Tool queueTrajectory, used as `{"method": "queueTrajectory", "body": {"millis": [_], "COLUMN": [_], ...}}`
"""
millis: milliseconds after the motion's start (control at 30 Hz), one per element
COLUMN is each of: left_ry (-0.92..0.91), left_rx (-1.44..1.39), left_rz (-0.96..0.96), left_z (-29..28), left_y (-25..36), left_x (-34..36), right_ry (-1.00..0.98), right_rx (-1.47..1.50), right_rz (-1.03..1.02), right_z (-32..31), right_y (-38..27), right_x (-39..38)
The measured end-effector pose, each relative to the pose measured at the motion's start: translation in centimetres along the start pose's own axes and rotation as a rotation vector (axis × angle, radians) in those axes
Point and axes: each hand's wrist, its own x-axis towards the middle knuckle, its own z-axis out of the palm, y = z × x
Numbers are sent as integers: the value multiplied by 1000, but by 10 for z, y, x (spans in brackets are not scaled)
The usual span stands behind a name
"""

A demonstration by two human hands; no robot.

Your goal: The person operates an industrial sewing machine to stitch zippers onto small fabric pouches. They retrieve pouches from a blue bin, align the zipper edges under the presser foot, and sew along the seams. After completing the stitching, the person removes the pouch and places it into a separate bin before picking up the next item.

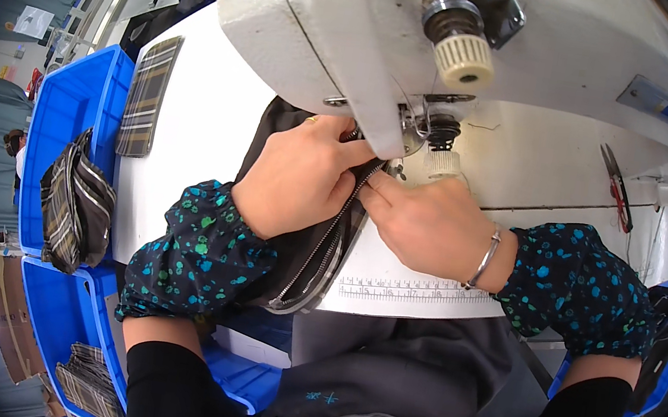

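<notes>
A dark fabric piece with a plaid edge [277,125] lies under the white sewing machine [334,43], and a metal-toothed zipper [311,255] runs along it toward me. My left hand [300,173] is closed on the fabric just left of the needle area, its fingertips partly hidden by the machine head. Close beside it, my right hand [436,225] pinches the zipper's edge between bent fingers, right in front of the presser foot. Both forearms wear dark sleeve covers with blue-green spots.
Left of the white table stands a blue bin [83,81] with plaid pieces [76,207] over its edge; another blue bin [61,301] sits below. A plaid panel [149,96] lies at the table's left. Small scissors [617,188] rest at right. A ruler strip [408,292] marks the front edge.
</notes>
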Motion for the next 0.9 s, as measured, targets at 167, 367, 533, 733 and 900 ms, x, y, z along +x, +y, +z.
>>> {"method": "queueTrajectory", "body": {"millis": [167,367,533,733,900], "left_ry": [-28,-6,4,19,36], "left_rx": [63,53,49,34,-18], "left_rz": [-12,11,4,4,-16], "left_z": [-2,-1,0,3,9], "left_y": [3,-1,-5,-7,-7], "left_x": [2,3,5,5,-1], "right_ry": [-19,49,71,76,49], "right_rx": [-120,-182,-218,-233,-181], "right_rz": [-25,-101,-119,-117,-85], "right_z": [0,-1,-1,-5,-7], "right_y": [-3,-5,0,3,4], "right_x": [-4,-9,-10,-9,-7]}}
